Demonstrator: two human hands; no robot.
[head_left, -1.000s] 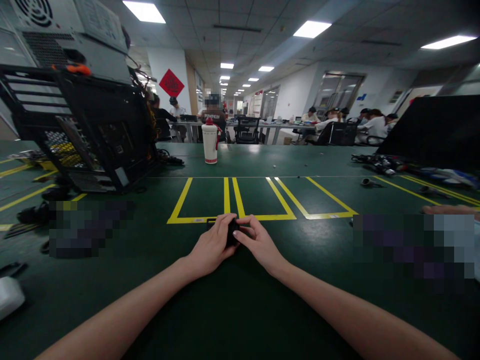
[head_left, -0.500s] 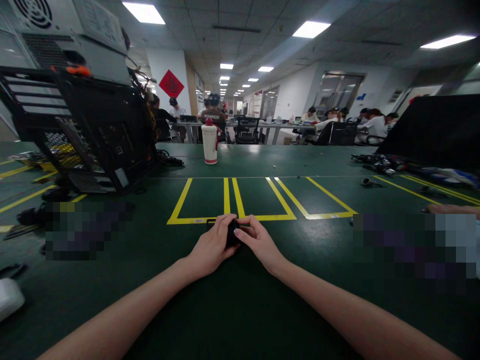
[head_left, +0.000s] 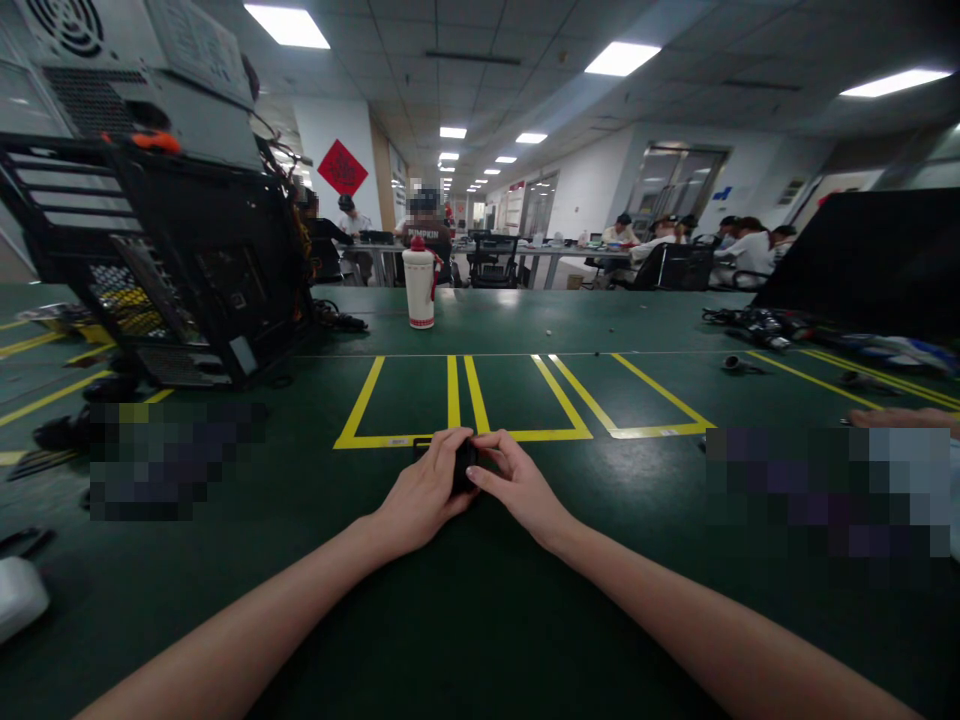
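A small black object [head_left: 463, 470] lies at the middle of the green table, between my two hands; its kind is not clear, as fingers cover much of it. My left hand [head_left: 426, 485] is wrapped over its left side and top, fingers closed. From the right, my right hand [head_left: 517, 480] pinches the object's right side with thumb and fingertips. A flat dark edge of it shows past the left fingers, close to the yellow tape [head_left: 367, 441] on the table.
An opened computer case [head_left: 202, 270] with a power supply [head_left: 165, 60] on top stands at left. A white bottle [head_left: 421, 285] stands upright farther back. Cables [head_left: 757, 325] and a dark panel [head_left: 870, 260] are at right, near another person's hand [head_left: 900, 418]. People sit at far tables.
Almost nothing differs. The right thumb has shifted very slightly on the black object; both hands stay in place.
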